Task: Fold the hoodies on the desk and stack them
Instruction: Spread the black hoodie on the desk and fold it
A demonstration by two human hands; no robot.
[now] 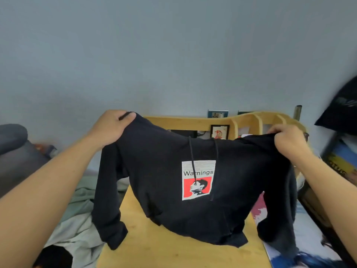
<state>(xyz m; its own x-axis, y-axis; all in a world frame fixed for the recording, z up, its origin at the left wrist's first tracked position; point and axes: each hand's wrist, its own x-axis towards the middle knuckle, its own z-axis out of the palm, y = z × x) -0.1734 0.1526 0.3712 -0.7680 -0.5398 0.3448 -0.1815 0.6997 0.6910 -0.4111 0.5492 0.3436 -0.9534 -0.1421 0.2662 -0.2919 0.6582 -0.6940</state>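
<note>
Up front, black hoodie (164, 180) with "Warnings" print, left hand (114, 126) and right hand (287, 142) each in tight grip on its shoulders, hem brushing tabletop (154, 246), pale clothes (77, 225) heaped left, wooden organizer (251, 120) behind.

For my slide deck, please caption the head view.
Both hands, left and right, hold a black hoodie up by its shoulders above the desk.
</note>
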